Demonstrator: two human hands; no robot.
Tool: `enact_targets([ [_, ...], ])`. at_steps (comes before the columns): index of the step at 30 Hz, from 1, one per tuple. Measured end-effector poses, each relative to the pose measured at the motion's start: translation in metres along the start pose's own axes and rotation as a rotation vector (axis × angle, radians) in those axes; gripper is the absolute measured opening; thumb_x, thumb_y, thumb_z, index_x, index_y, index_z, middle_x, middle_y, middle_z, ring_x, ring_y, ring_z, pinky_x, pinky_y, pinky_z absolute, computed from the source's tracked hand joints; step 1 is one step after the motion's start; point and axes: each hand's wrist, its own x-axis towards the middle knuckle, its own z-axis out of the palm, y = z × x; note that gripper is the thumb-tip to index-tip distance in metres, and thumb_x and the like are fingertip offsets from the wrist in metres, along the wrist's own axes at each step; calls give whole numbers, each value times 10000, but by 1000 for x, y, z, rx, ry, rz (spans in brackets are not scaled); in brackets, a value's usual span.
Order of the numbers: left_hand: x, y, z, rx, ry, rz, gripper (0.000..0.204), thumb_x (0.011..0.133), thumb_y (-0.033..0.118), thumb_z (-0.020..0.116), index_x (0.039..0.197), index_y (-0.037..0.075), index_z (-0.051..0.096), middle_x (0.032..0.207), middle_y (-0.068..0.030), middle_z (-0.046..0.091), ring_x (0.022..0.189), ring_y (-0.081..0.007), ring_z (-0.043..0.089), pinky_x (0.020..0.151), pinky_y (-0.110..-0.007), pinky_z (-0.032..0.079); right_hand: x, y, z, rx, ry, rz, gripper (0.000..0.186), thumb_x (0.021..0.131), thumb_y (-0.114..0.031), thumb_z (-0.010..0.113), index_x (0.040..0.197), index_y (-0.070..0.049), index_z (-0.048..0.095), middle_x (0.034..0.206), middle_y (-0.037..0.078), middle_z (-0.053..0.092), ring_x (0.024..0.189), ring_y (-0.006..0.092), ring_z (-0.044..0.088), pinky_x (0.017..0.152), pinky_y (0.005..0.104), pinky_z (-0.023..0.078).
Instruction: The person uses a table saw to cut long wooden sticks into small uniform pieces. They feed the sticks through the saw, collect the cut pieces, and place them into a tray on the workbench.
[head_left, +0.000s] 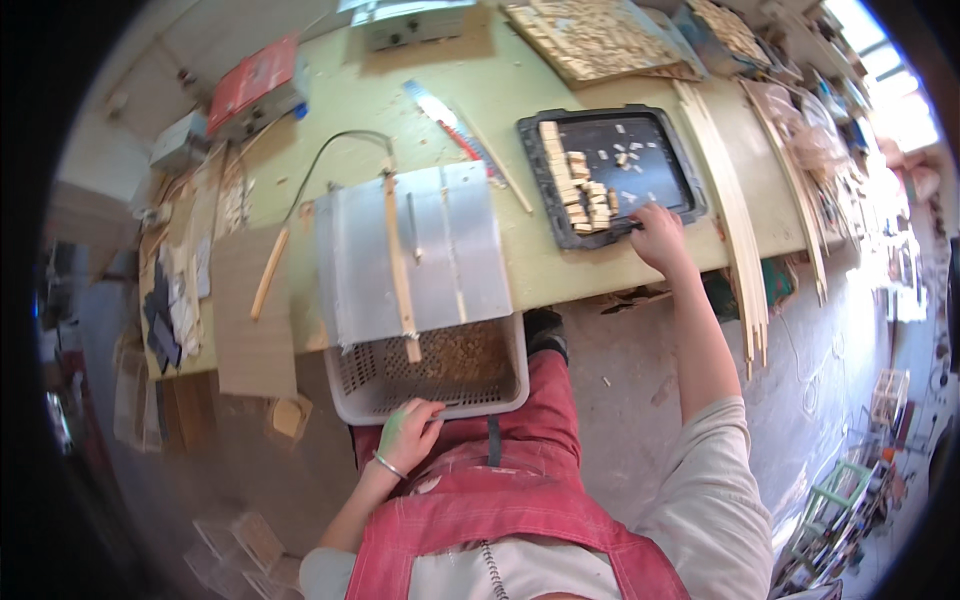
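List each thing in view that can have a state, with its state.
Black tray: flat on the bench, partly filled with small wooden blocks.
White basket: open-topped, holding wood bits.
Wooden strip: lying across the metal plate.
Right hand: at the tray's near edge.
Left hand: resting on the basket's rim.

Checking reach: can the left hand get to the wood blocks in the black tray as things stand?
Probably not easily: left hand rests on the basket rim, far from the tray. Right hand already sits at the blocks.

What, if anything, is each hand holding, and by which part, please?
The left hand grips the white basket by its near rim; the right hand touches the black tray's near edge.
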Motion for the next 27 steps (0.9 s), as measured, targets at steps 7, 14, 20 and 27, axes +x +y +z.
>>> enact_targets([
  [7,-16,7,8,4,74,38,202,902,106,713,1086,25,694,1014,-159,692,971,-378,675,843,-465,547,-21,-17,37,22,183,-83,238,861,-106,719,1099,-90,736,1131,87,663,1155,319,588,1009,479,464],
  [14,-29,6,8,13,138,40,190,893,103,719,1063,22,692,992,-160,691,945,-379,672,829,-465,545,-33,-41,73,287,396,-159,214,775,-66,683,984,-84,723,1027,96,647,1029,327,591,956,455,462],
  [20,-38,2,12,23,152,71,189,887,90,720,1059,20,685,958,-147,681,918,-354,673,796,-444,537,-47,-58,87,519,467,-79,63,715,-98,661,768,-73,682,872,96,623,899,319,601,849,425,467],
  [27,-37,5,11,8,155,73,185,890,108,715,1054,27,687,938,-150,682,913,-362,676,798,-456,542,-76,-77,78,553,482,-84,92,744,-90,669,823,-63,708,880,112,648,908,341,619,863,454,490],
])
